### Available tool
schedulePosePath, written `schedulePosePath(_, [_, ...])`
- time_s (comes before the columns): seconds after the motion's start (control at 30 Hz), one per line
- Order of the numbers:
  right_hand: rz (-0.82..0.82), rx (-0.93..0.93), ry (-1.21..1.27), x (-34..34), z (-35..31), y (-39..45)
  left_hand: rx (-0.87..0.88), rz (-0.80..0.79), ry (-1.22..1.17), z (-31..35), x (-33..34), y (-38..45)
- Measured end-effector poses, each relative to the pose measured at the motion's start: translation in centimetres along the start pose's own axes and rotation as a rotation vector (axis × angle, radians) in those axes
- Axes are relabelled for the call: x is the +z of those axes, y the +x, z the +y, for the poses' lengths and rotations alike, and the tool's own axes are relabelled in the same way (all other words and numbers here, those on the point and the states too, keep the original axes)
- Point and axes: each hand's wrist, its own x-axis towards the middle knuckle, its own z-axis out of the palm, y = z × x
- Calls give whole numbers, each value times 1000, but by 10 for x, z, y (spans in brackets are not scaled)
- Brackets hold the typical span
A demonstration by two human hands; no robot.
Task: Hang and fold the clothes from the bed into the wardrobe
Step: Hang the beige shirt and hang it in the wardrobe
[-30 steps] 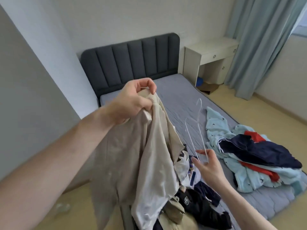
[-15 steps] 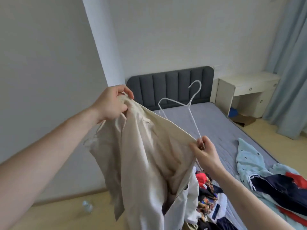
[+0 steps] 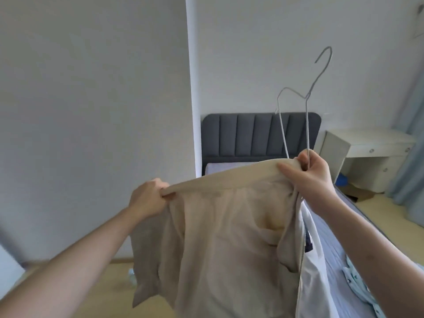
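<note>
I hold a beige jacket [image 3: 220, 237] up in front of me, its collar stretched between both hands. My left hand [image 3: 148, 199] grips the collar's left end. My right hand [image 3: 307, 173] pinches the collar's right end together with a white wire hanger [image 3: 306, 106], which sticks upward with its hook at the top. The jacket's white lining and zip [image 3: 307, 260] hang on the right. Behind it lies the bed [image 3: 328, 244] with a grey-blue mattress and a dark padded headboard [image 3: 252, 134]. A light blue patterned garment [image 3: 354, 281] shows at the bed's lower right.
A white wall corner [image 3: 190, 88] stands left of the headboard. A cream desk with drawers [image 3: 367, 152] is at the right, with a blue-grey curtain [image 3: 410, 157] beyond it. A small plastic bottle [image 3: 131, 273] lies on the wooden floor.
Both hands rose and moved apart, stretching the collar flat. My right hand went from holding only the hanger to gripping the collar too. My view lifted, so the clothes pile dropped out of sight.
</note>
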Motion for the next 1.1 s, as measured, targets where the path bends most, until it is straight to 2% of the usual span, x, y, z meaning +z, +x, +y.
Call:
schedulePosePath(0.13, [-19, 14, -46, 24, 3, -25, -296, -187, -87, -71, 59, -45])
schedulePosePath(0.23, [5, 82, -126, 28, 14, -43, -615, -161, -299, -131, 75, -82])
schedulePosePath(0.3, [4, 107, -172, 29, 23, -55, -694, -198, -348, -158, 77, -102])
schedulePosePath(0.37, [-24, 123, -184, 40, 28, -65, -688, -267, -413, -163, 82, -115])
schedulePosePath(0.43, [-80, 135, -190, 61, 30, -73, -605, -382, -460, -143, 91, -123])
schedulePosePath(0.57, [-218, 117, -200, 108, 27, -86, -317, -616, -537, -67, 118, -131])
schedulePosePath(0.73, [-293, 83, -159, 142, 14, -93, -109, -844, -516, 13, 156, -148])
schedulePosePath(0.9, [-225, 160, 44, 159, -2, -103, -15, -742, -151, 27, 188, -181])
schedulePosePath(1.1, [-170, 242, 217, 152, -16, -110, -297, -601, -338, -26, 200, -205])
